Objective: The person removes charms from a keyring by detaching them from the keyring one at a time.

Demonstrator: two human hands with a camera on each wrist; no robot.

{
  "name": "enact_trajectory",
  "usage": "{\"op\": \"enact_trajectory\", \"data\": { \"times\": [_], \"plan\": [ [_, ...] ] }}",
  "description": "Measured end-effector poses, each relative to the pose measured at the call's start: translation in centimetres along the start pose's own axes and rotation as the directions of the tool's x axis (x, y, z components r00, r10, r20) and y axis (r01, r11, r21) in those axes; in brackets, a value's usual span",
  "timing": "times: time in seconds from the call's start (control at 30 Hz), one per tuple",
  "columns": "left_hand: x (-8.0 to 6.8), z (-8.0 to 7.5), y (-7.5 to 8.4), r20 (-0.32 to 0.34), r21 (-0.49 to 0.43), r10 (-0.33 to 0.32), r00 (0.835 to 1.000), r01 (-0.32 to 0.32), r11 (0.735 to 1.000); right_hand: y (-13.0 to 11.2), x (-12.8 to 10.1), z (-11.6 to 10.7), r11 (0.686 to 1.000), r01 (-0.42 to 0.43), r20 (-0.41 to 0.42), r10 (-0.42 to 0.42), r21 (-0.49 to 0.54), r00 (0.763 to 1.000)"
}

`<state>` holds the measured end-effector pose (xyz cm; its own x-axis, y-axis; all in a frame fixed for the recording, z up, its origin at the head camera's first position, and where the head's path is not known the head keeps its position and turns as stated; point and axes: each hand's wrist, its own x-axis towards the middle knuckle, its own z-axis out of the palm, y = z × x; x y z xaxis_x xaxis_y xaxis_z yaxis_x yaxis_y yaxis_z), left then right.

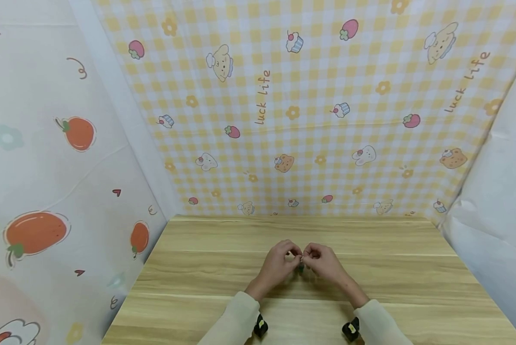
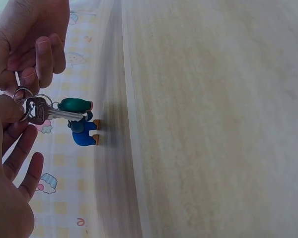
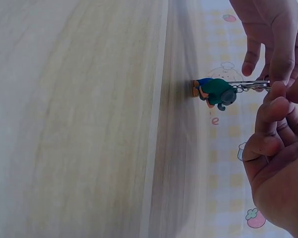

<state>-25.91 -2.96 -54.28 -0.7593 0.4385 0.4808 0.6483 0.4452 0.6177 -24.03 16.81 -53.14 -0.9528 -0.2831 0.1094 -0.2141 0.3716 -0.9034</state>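
Both hands meet over the middle of the table. My left hand pinches a metal key ring between thumb and finger beside the key head. On the ring's other side, the fingertips of my right hand pinch it too. A silver key hangs from the ring, its blade pointing down. Beside it, on a short chain, dangles a small figurine with a green top, blue legs, grey head and orange-brown feet. Its feet are close over the tabletop. In the head view the fingers hide most of the ring and key.
The wood-grain table reaches back to a yellow checked cloth with cartoon prints. A white printed sheet stands at the left and a plain white one at the right. Black wrist devices sit at both sleeves.
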Motion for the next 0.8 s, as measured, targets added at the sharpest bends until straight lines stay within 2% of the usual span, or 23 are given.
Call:
{"op": "enact_trajectory", "data": {
  "times": [0.47, 0.8],
  "plan": [
    [-0.1, 0.01, 0.08, -0.01, -0.004, 0.019, 1.0, -0.019, 1.0, 0.36, 0.13, -0.28, 0.996, -0.004, 0.053, -0.001, 0.084, 0.999],
    [-0.06, 0.1, 0.21, -0.028, -0.002, 0.067, 0.997, -0.067, 0.998, 0.22, 0.06, -0.34, 0.998, -0.025, 0.062, 0.021, 0.054, 0.998]
  ]
}}
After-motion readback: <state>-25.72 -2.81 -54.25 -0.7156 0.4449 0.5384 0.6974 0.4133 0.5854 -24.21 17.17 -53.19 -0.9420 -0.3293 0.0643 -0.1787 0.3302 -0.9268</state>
